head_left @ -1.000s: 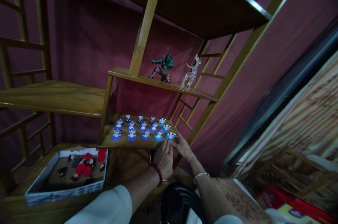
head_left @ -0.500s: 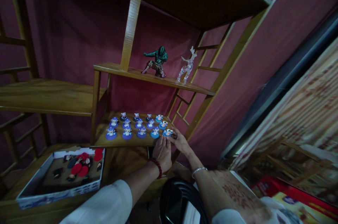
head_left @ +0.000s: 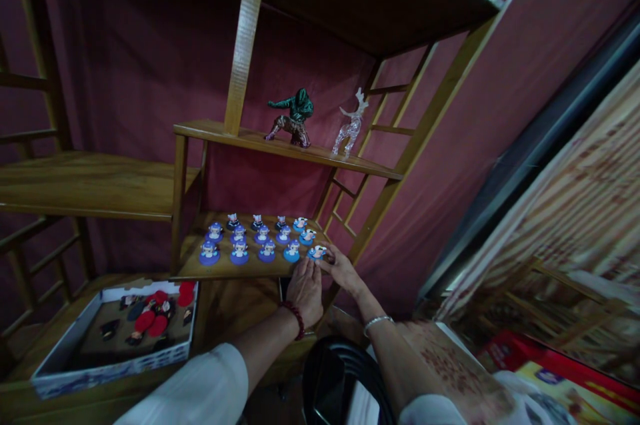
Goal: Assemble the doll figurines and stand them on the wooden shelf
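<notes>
At the front right of the low wooden shelf (head_left: 200, 271) is a small figurine on a round blue base (head_left: 317, 252). My right hand (head_left: 342, 271) pinches it from the right side. From the front, my left hand (head_left: 306, 293) has its fingers pressed together at the near edge of the base; its fingertips are partly hidden. Several similar figurines stand in rows on this shelf: purple-based ones (head_left: 239, 253) at the front left and middle, a blue-based one (head_left: 292, 251) just left of my hands, and dark-based ones (head_left: 257, 222) at the back.
On the shelf above stand a green crouching statuette (head_left: 295, 118) and a clear deer figurine (head_left: 351, 128). An open box (head_left: 115, 368) at the lower left holds red discs and dark figures. Below my arms is a black round object (head_left: 340, 378). A slanted wooden post (head_left: 425, 125) borders the right side.
The view has shifted slightly. Both hands stay at the same front-right figurine, with hardly any movement.
</notes>
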`<state>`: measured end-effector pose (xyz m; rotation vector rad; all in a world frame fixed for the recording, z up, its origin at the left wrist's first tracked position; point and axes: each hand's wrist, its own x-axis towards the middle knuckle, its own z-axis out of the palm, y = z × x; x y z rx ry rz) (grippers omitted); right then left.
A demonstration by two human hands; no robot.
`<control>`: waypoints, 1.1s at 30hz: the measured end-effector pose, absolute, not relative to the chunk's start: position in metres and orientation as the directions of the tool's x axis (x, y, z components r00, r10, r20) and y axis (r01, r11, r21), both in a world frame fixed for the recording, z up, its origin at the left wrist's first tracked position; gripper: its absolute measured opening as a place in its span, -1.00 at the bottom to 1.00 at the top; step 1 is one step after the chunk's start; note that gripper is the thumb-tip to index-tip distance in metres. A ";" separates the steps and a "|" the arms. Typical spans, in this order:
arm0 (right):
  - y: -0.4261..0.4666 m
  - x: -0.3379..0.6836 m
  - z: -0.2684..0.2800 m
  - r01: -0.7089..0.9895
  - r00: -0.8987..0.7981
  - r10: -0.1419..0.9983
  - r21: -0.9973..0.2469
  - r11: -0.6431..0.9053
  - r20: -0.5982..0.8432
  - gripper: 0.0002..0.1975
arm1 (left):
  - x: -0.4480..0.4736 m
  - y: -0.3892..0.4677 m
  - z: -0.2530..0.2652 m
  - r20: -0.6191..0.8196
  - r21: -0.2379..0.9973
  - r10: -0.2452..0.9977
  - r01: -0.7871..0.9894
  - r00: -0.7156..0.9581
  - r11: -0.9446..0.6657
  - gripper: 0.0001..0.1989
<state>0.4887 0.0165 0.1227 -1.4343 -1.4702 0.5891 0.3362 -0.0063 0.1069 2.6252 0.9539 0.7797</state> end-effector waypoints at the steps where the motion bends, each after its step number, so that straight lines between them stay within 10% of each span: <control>1: 0.017 0.489 0.123 0.482 0.155 0.941 -0.854 0.194 0.301 -0.50 | 0.336 -0.006 0.107 0.405 0.389 0.651 0.524 0.641 -0.758 -0.27; 33: -0.035 0.461 0.102 0.567 0.484 0.732 -0.809 0.156 0.480 -0.61 | 0.305 -0.034 0.106 0.430 0.443 0.647 0.478 0.630 -0.759 -0.40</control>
